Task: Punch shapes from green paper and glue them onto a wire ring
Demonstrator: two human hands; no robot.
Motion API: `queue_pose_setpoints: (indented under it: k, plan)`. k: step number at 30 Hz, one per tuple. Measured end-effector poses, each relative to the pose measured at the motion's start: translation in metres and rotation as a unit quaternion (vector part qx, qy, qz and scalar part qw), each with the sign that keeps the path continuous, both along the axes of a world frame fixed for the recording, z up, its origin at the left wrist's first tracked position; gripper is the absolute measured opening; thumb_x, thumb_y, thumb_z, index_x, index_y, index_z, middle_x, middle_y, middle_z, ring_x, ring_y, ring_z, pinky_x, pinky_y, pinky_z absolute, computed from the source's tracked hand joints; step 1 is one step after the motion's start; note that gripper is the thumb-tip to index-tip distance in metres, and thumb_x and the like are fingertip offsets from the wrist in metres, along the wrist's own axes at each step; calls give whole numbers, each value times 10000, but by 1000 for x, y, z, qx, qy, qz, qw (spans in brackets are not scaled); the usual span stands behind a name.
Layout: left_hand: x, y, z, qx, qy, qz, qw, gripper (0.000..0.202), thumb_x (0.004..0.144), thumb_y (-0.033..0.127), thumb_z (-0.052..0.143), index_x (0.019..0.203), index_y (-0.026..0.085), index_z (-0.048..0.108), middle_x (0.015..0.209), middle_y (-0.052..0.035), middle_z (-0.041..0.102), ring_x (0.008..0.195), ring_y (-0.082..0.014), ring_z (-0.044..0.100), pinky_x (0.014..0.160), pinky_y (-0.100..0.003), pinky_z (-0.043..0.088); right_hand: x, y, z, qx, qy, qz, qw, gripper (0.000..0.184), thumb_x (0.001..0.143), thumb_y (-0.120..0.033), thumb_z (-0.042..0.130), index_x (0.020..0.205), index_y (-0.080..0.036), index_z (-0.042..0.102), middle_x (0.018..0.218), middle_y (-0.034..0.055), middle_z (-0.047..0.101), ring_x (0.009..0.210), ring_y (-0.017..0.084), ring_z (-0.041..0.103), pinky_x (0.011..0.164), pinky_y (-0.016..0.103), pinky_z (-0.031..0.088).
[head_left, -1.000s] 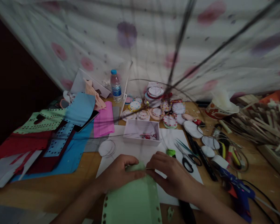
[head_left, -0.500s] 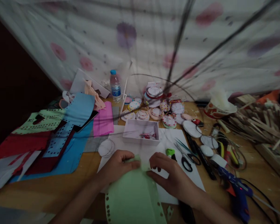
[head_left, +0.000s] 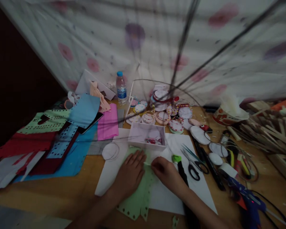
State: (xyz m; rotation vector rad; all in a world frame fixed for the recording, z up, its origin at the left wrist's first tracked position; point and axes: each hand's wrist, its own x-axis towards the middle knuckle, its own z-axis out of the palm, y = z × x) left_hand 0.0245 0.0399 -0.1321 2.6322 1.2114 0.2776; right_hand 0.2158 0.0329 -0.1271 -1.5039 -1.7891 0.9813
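A light green sheet (head_left: 131,203) with small punched shapes along its edges lies over white paper (head_left: 181,190). My left hand (head_left: 131,170) rests flat on the sheet, fingers stretched out. My right hand (head_left: 165,171) is closed in a pinch just right of it, on the end of a thin pale strip (head_left: 147,163) that reaches toward my left fingers. What the strip is made of cannot be made out. Beyond my hands stands an open white box (head_left: 146,135) with small red and silvery pieces inside.
Scissors (head_left: 193,165), a green-tipped black cutter (head_left: 178,159) and a blue glue gun (head_left: 246,197) lie to the right. Decorated round pieces (head_left: 162,117) and a water bottle (head_left: 121,89) are behind. Coloured sheets (head_left: 33,143) are piled left; wooden sticks (head_left: 271,127) far right.
The green sheet has gone from being held up in both hands to lying flat. My left hand has opened onto it. My right hand has drawn slightly right with the pale strip.
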Motion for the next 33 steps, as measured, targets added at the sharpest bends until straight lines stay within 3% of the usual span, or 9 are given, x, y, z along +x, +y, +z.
queue_pose_setpoints:
  k: [4, 9, 14, 20, 25, 27, 30, 33]
  plan:
    - [0, -4, -4, 14, 5, 25, 1000, 502, 931, 215, 419, 1421, 240, 317, 1525, -65, 272, 1396, -254, 222, 1102, -483, 265, -2, 1, -2, -3, -31, -1, 1000, 130, 783, -167, 545, 681, -200, 470, 594, -36, 469, 558, 142, 451, 539, 253, 340]
    - [1, -9, -1, 14, 15, 38, 999, 555, 925, 184, 420, 1447, 268, 249, 1531, -49, 256, 1403, -243, 203, 1106, -506, 238, 2, -2, -5, -5, -43, 11, 999, 241, 790, -148, 522, 598, -210, 391, 579, -39, 447, 557, 134, 433, 542, 246, 318]
    - [1, -7, -1, 18, 18, 34, 999, 531, 924, 174, 411, 1435, 252, 287, 1535, -53, 245, 1403, -246, 200, 1106, -505, 234, 4, -9, -4, -9, -46, 16, 999, 142, 783, -151, 552, 690, -202, 458, 643, -29, 472, 595, 143, 458, 561, 244, 349]
    - [1, -7, -1, 20, 26, 35, 999, 591, 894, 144, 423, 1449, 248, 251, 1539, -52, 232, 1404, -245, 195, 1106, -499, 228, -3, -24, 8, 0, -34, 55, 998, 197, 752, -39, 535, 669, -200, 458, 750, -6, 501, 705, 146, 511, 643, 236, 391]
    - [1, -6, -5, 36, 30, 32, 998, 559, 917, 174, 408, 1449, 248, 252, 1535, -58, 243, 1402, -248, 203, 1101, -492, 232, -6, -39, 10, -15, -65, 63, 996, 176, 759, -61, 551, 874, -193, 540, 873, 37, 558, 820, 186, 552, 727, 276, 437]
    - [1, -5, -8, 42, 32, 34, 998, 543, 925, 184, 400, 1445, 251, 261, 1532, -58, 254, 1399, -251, 214, 1094, -491, 243, -7, -41, 10, -20, -93, 59, 994, 154, 776, -72, 534, 877, -186, 554, 872, 49, 567, 813, 194, 559, 721, 287, 444]
    - [1, -5, -9, 45, 30, 30, 998, 540, 918, 188, 404, 1440, 244, 279, 1526, -63, 271, 1396, -256, 221, 1093, -491, 240, -9, -44, 14, -14, -103, 104, 989, 173, 790, -47, 484, 748, -197, 559, 789, 25, 570, 744, 166, 562, 660, 249, 432]
    - [1, -5, -6, 39, 20, 37, 998, 549, 913, 190, 410, 1442, 244, 275, 1522, -58, 281, 1393, -248, 230, 1101, -478, 233, -9, -57, 13, 4, -67, 190, 979, 172, 713, -69, 563, 626, -217, 550, 686, -18, 573, 641, 137, 552, 541, 206, 385]
